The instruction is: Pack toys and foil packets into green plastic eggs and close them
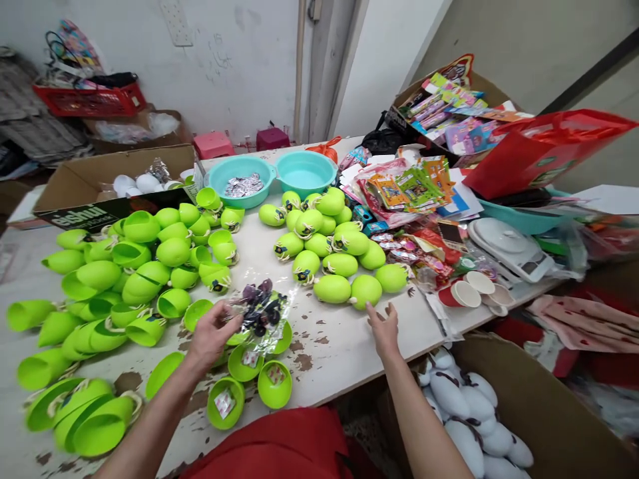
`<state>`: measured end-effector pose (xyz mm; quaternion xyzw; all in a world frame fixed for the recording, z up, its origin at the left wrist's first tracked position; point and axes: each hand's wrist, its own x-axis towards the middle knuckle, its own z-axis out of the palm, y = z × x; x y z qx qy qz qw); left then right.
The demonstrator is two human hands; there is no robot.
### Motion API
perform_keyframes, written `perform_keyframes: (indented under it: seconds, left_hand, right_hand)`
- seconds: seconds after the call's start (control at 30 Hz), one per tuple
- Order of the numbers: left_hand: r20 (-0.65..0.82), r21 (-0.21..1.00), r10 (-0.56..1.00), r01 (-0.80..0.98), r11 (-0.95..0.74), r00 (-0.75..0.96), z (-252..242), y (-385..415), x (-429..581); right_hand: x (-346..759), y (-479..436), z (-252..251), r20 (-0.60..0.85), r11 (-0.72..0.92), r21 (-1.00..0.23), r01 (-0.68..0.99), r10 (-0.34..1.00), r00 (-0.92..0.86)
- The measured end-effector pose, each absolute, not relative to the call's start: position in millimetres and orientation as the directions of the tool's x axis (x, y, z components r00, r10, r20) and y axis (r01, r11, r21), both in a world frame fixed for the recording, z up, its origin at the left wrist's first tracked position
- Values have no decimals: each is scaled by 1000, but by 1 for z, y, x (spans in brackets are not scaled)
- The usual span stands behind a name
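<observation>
My left hand (214,336) pinches the edge of a clear plastic bag (262,313) with dark purple pieces inside. Below the bag stand several open green egg halves (274,384), some with small wrapped packets in them. My right hand (384,329) is stretched out with fingers apart, just below a closed green egg (366,291) at the front of a cluster of such eggs. Whether a fingertip touches that egg, I cannot tell. A large heap of open green egg shells (144,279) with cord loops covers the table's left side.
Two turquoise basins (305,171) stand at the back, the left one with silvery packets (243,185). Snack packets (419,186), a white scale (506,246) and paper cups (459,294) crowd the right. A cardboard box (539,399) of white eggs (466,406) sits below the table edge.
</observation>
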<state>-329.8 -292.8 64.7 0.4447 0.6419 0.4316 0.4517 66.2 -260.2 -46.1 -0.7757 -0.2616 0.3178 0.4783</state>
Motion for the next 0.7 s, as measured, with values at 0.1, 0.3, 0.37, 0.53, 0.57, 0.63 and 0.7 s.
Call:
perform_keyframes:
  seconds: [0.1, 0.3, 0.37, 0.53, 0.57, 0.63, 0.7]
  left_hand:
    - [-260, 965, 949, -14, 262, -179, 67, -296, -311]
    - [-370, 919, 925, -111, 379, 88, 65, -315, -265]
    - [-344, 937, 928, -15, 350, 143, 59, -323, -251]
    - [-214, 970, 977, 121, 209, 25, 50, -349, -230]
    - [-159, 976, 987, 151, 159, -14, 51, -352, -228]
    - [-58, 975, 989, 204, 85, -135, 55, -350, -226]
    - [-24, 977, 965, 199, 77, -259, 61, -340, -226]
  right_hand:
    - [32, -284, -21, -140, -293, -948, 123, 734, 664]
    - [-75, -318, 31, -174, -124, -887, -445, 982, 74]
    - [-94, -311, 37, -304, -264, -819, -509, 953, -5]
    - [-104, -291, 33, -506, -316, -812, -491, 801, 321]
    - [-107, -292, 32, -498, -293, -821, -490, 788, 363]
    - [-118, -298, 33, -486, -262, -830, -492, 773, 408]
    - [-133, -307, 36, -486, -256, -826, -503, 775, 404]
